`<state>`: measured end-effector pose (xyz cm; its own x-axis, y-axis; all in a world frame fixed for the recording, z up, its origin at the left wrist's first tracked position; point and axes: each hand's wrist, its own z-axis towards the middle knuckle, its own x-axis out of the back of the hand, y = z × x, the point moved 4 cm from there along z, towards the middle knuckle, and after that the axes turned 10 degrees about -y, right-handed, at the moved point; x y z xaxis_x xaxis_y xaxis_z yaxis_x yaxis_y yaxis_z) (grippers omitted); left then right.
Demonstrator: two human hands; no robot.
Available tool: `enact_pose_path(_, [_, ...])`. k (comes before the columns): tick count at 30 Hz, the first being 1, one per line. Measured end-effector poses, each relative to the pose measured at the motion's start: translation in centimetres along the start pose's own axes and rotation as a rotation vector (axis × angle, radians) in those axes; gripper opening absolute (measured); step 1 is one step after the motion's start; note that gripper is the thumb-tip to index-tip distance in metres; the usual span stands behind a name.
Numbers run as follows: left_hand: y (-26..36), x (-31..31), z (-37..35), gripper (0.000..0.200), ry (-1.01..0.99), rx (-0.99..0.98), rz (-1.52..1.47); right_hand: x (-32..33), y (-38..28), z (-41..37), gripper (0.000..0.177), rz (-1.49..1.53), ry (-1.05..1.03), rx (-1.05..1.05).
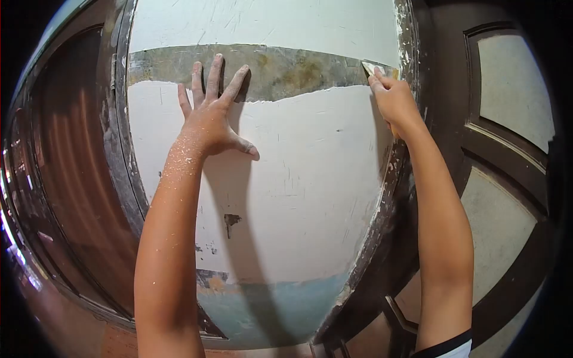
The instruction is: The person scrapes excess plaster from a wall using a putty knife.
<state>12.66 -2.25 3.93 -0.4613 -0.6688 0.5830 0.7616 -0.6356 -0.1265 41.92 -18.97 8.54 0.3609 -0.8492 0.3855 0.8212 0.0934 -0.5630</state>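
My left hand (210, 119) rests against the wall panel (310, 155), fingers spread, its fingertips over a bare grey-brown strip (280, 74). White flakes dust the wrist and forearm. At the strip's right end my right hand (395, 101) is closed around a scraper (368, 67). Its pale blade tip shows above the thumb, touching or very near the upper edge of the strip. Most of the tool is hidden in the fist, with a small orange bit showing below. White coating covers the panel above and below the strip.
A dark, chipped frame (391, 179) borders the panel on the right, beside a brown door (450, 95) with pale panes. Brown wooden panelling (74, 137) stands at the left. Lower down are a dark bare patch (231, 221) and a bluish band (280, 310).
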Motion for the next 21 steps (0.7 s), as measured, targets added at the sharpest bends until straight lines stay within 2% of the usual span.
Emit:
enact_pose_path(5, [0.1, -0.1, 0.0, 0.172, 0.007, -0.003, 0.014, -0.3, -0.5, -0.1, 0.052, 0.049, -0.042, -0.048])
enact_pose_path(9, [-0.2, -0.2, 0.0, 0.170, 0.017, 0.000, -0.006, -0.4, -0.7, 0.0, 0.054, 0.211, -0.125, -0.070])
enact_pose_path(12, [0.1, -0.2, 0.0, 0.169, 0.001, 0.012, -0.004, -0.8, -0.8, -0.4, 0.054, 0.180, -0.065, -0.058])
enact_pose_path(21, [-0.1, -0.2, 0.0, 0.170, 0.020, 0.000, -0.015, -1.1, -1.0, -0.2, 0.054, 0.177, -0.118, -0.038])
